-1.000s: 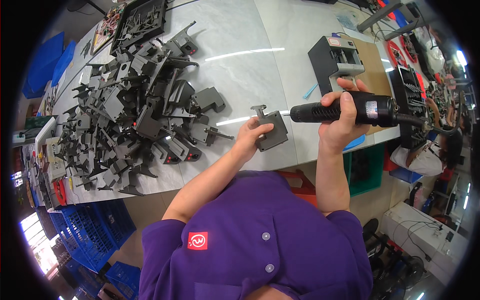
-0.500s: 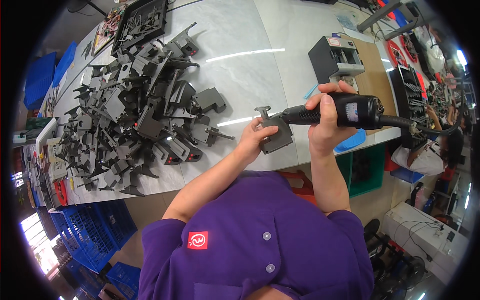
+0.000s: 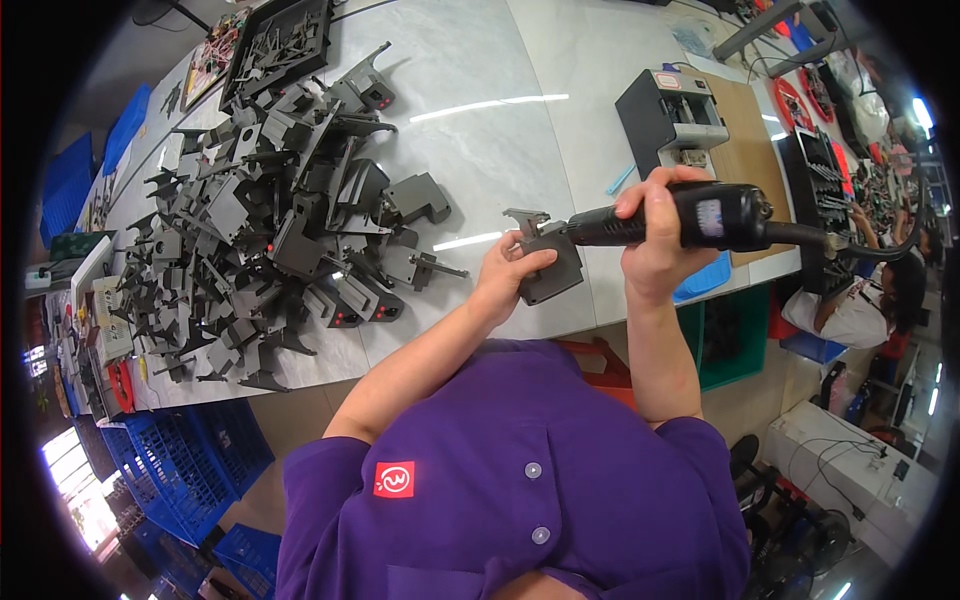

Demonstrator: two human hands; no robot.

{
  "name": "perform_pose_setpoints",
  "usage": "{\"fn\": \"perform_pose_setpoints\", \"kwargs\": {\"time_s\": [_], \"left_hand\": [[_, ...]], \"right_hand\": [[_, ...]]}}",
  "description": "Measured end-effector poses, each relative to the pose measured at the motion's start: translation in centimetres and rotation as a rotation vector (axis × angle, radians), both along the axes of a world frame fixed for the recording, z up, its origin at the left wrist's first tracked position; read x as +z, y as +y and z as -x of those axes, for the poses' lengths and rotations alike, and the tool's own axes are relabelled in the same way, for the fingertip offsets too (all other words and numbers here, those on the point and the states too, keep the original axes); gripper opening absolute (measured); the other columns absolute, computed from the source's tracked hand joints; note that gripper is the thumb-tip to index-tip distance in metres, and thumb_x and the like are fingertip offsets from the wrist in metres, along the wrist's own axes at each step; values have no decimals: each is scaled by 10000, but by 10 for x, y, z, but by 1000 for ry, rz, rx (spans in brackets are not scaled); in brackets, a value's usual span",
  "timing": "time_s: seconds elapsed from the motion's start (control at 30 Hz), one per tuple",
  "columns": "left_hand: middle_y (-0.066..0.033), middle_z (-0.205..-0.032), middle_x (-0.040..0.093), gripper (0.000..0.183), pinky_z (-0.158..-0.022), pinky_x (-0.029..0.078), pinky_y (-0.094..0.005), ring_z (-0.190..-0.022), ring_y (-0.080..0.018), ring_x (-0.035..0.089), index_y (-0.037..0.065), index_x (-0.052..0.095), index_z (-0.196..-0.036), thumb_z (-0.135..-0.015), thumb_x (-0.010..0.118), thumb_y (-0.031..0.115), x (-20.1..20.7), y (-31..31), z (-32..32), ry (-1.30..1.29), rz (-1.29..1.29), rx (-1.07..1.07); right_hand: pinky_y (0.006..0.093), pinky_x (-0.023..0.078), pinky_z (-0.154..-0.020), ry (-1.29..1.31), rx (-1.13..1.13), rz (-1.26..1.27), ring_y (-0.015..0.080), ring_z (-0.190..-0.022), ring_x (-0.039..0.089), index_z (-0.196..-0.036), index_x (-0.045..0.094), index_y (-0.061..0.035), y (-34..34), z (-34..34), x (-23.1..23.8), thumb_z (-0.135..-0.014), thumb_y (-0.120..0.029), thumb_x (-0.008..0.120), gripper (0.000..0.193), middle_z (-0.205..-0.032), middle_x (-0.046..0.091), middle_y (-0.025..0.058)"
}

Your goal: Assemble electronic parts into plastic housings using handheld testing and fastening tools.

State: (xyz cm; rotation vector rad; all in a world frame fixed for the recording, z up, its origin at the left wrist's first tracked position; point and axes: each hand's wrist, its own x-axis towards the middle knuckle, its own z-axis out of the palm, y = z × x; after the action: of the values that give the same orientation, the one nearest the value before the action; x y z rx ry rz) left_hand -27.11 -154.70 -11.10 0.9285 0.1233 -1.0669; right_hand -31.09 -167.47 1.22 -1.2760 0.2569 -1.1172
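Observation:
My left hand (image 3: 512, 275) grips a dark grey plastic housing part (image 3: 556, 272) above the table's front edge, thumb on its flat face. A narrow bracket-like piece (image 3: 527, 216) sticks out at the part's far side. Wrapped round a black electric screwdriver (image 3: 712, 214) is my right hand (image 3: 655, 240). The screwdriver lies nearly level, its nose pointing left and meeting the part's upper right corner. Whether the bit touches a screw is too small to tell. A thick black cable (image 3: 800, 236) leaves its right end.
To the left lies a big heap of similar grey plastic parts (image 3: 240, 215), with a black tray (image 3: 325, 45) of thin pieces behind. A small grey-black machine (image 3: 670, 115) stands at the back right. Blue crates (image 3: 170, 470) and a green bin (image 3: 755, 350) are below. Another person (image 3: 860, 310) sits far right.
The held part has turned slightly, and its bracket piece now shows at a different angle. The screwdriver has rolled a little and shifted slightly right in my right hand.

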Motion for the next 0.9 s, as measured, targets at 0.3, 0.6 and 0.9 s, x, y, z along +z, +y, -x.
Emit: {"fn": "perform_pose_setpoints", "kwargs": {"time_s": [0.3,0.6,0.9], "left_hand": [[-93,-986,566,384,-707,467,-269,-825,-160,579,24,454,-1061,-757,666,124,-9,5,-5,26,-32,3],[-66,-881,555,306,-668,497,-255,-775,-131,579,16,445,-1002,-808,616,179,-3,-11,-18,211,23,115],[-73,-880,550,375,-635,481,-261,-761,-125,565,4,429,-1034,-779,647,172,11,-16,-12,149,-29,160]], "right_hand": [[261,474,-501,-78,-92,-35,156,-489,548,-1068,437,40,-7,4,20,-720,-17,533,366,-874,579,195],[292,475,-571,-27,130,-125,151,-541,551,-1137,382,7,19,22,17,-736,-34,525,428,-869,556,189],[335,474,-520,57,118,-85,173,-527,529,-1118,423,-22,29,20,9,-721,-77,521,413,-877,539,159]]}}
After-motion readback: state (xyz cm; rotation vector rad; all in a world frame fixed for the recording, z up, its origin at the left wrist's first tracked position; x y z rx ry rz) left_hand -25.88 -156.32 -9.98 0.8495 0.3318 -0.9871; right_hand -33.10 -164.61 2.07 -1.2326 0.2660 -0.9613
